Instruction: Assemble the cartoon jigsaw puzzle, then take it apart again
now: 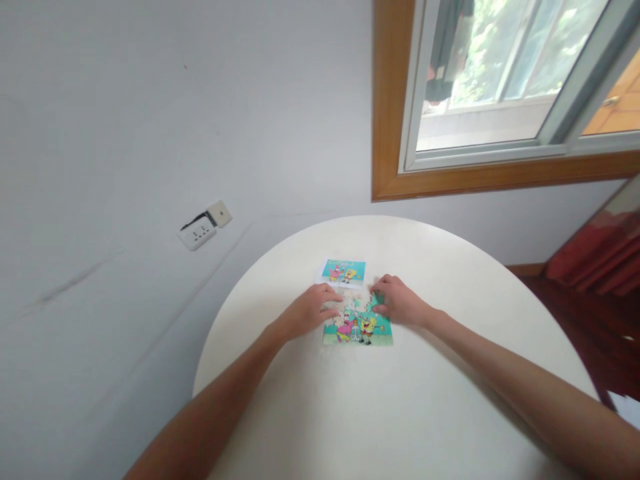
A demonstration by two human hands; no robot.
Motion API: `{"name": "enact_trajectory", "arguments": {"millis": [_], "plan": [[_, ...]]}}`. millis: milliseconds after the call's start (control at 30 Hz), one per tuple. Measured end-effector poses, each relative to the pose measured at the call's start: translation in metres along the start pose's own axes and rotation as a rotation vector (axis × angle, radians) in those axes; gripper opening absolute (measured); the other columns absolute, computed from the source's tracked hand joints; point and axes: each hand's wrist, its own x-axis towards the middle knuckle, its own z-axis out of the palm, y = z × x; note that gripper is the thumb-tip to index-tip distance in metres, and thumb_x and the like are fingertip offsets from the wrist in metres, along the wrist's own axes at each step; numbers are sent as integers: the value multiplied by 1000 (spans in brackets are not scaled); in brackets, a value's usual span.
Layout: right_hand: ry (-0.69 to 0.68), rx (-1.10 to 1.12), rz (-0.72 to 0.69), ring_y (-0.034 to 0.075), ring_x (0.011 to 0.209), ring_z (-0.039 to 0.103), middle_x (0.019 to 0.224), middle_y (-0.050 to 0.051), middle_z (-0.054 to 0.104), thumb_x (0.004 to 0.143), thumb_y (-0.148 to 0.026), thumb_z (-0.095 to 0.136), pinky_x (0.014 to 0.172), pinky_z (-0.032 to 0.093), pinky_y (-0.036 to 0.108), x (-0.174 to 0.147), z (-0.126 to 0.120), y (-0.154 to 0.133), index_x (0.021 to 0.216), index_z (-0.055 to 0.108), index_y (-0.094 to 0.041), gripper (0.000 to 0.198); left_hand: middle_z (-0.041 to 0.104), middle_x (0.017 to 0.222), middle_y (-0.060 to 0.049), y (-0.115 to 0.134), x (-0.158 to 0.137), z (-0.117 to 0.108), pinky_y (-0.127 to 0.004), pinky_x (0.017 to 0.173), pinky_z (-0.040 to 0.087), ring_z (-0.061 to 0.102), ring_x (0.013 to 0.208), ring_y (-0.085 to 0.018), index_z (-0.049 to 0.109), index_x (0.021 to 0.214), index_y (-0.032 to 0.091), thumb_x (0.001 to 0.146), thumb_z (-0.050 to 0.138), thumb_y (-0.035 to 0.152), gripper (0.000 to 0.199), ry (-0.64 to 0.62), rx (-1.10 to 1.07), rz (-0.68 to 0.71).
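A partly assembled jigsaw puzzle [367, 335] with cartoon figures on a green-blue ground lies flat on the white round table [340, 413]. Bare, pale patches show in its upper part. My left hand [316, 308] rests at the puzzle's left edge, thumb and fingers apart. On the opposite side, my right hand [399, 301] reaches over the upper right edge; its fingers are bent, with a gap to the thumb. No loose piece can be made out in either hand. Just beyond the puzzle lies a picture card [345, 271] with similar cartoon figures.
The table's far edge stands close to a pale wall [280, 107]. A wall socket [199, 232] with a cover plate [220, 213] is at the left. Upper right is a wood-framed window [387, 100], with a red curtain [600, 247] below it at the right.
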Motion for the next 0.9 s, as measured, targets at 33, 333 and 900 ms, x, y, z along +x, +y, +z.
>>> {"name": "enact_trajectory", "arguments": {"millis": [33,333,900], "plan": [[-31,-18,7,24,94,55,100,10,60,72,-24,73,85,43,34,-1,-1,-1,97,67,-17,26,64,109,-8,1,0,3,-35,97,43,58,103,-21,69,111,20,87,65,28,26,-5,3,2],[43,76,-38,13,70,49,84,2,53,81,-17,61,65,35,24,2,6,2,79,54,-18,7,66,107,-8,-6,3,14,-34,97,43,58,102,-21,71,105,19,90,60,28,21,32,-4,4],[60,937,97,11,51,49,60,-6,51,75,-29,63,47,36,22,18,29,-12,88,54,-20,18,69,112,-8,17,18,33,-31,87,50,63,97,-20,64,119,18,82,69,25,39,263,-240,-148]]}}
